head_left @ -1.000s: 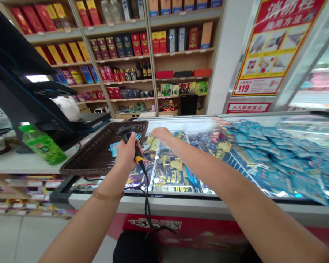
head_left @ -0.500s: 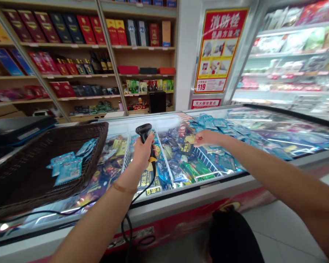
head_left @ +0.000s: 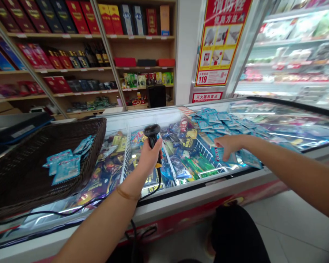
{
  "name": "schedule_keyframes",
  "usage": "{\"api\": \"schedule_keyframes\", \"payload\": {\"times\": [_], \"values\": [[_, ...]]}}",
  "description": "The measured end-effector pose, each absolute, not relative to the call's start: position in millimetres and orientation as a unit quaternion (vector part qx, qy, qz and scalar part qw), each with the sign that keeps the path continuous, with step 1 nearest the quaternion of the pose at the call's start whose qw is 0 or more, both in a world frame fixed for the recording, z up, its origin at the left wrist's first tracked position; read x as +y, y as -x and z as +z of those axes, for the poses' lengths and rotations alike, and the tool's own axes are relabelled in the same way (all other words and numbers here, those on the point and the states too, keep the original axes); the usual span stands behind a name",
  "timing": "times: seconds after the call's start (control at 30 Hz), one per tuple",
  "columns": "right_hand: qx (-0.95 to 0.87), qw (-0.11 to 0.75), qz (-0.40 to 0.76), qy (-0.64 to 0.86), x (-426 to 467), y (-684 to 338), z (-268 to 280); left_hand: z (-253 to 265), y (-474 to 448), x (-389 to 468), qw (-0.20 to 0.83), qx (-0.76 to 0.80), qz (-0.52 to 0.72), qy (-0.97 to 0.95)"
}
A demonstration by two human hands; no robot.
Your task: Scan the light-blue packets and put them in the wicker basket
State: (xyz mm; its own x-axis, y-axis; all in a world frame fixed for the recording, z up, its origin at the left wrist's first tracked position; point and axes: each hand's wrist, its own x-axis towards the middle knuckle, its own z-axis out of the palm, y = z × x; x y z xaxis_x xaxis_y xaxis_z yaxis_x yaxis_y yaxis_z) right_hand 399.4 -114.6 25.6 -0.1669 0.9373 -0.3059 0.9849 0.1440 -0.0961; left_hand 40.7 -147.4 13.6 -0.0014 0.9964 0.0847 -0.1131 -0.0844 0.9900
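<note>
The right grip (head_left: 231, 146) is pinched narrow on a blue sachet (head_left: 218, 154), which pokes out to its left between thumb and fingers. Half a second ago that grip was a loose fist a little further left, with no sachet visible in it; a second ago it was over beside the left grip (head_left: 149, 155). The left grip stays wrapped round a black scanner (head_left: 152, 132), its head up above the fist, only slightly shifted from the previous frame. The pile of blue sachets (head_left: 222, 122) lies on the freezer (head_left: 186, 198) just beyond and to the right of the right grip. Well left of the left grip, the loose sachets (head_left: 67, 170) in the wicker basket (head_left: 100, 140) look unchanged.

The right fingers cover part of the pinched sachet, and whether it is clear of those underneath I cannot tell. Its print is too small to read. The left thumb and palm hide most of the scanner's handle. The basket is cut off at the left edge, and the left forearm covers a stretch of the cord (head_left: 55, 213).
</note>
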Motion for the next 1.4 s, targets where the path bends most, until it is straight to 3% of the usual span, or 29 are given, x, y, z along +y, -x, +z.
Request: {"api": "schedule_keyframes", "payload": {"times": [0.23, 0.37, 0.47, 0.67, 1.4], "values": [[0.734, -0.163, -0.325, -0.574, -82.0, -331.2, 35.4, 16.3, -40.2, -150.4, 0.507, 0.428, 0.558, -0.499], [0.592, -0.392, -0.446, -0.545, -56.4, -261.6, 28.1, 16.9, -38.9, -149.8, 0.504, 0.433, 0.554, -0.501], [0.502, -0.463, -0.532, -0.5, -38.3, -222.3, 20.4, 14.7, -37.9, -146.8, 0.51, 0.441, 0.544, -0.499], [0.431, -0.539, -0.612, -0.386, -16.9, -197.5, 9.4, 9.0, -40.6, -144.2, 0.529, 0.428, 0.514, -0.522], [0.375, -0.641, -0.591, -0.314, -27.6, -198.1, 14.7, 2.3, -46.8, -149.3, 0.54, 0.405, 0.44, -0.592]]}}
